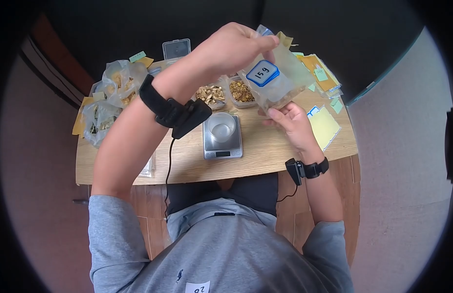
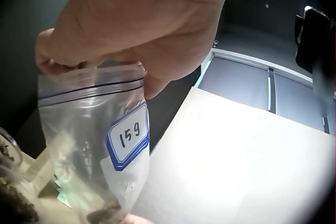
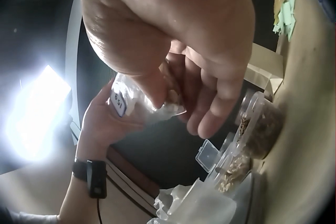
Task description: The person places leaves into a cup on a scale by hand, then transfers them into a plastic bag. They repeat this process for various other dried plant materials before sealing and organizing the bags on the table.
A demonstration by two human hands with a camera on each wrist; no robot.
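A clear zip bag (image 1: 290, 73) labelled "159" is held up over the table's right half, tilted, with some brownish content at its bottom. My left hand (image 1: 236, 49) pinches its zip edge; in the left wrist view that hand (image 2: 136, 24) covers part of the top of the bag (image 2: 79, 145). My right hand (image 1: 294, 128) grips the bag's lower corner between thumb and fingers, as the right wrist view also shows, the hand (image 3: 178, 35) large over the bag (image 3: 152, 98). Below and left, a round clear cup (image 1: 221, 128) stands on a silver scale (image 1: 222, 152).
Two tubs, one with pale slices (image 1: 210, 95) and one with brown pieces (image 1: 242, 92), stand behind the scale. Filled plastic bags (image 1: 102, 117) lie at the left. Envelopes and green notes (image 1: 320, 74) are at the right, near a yellow packet (image 1: 325, 128).
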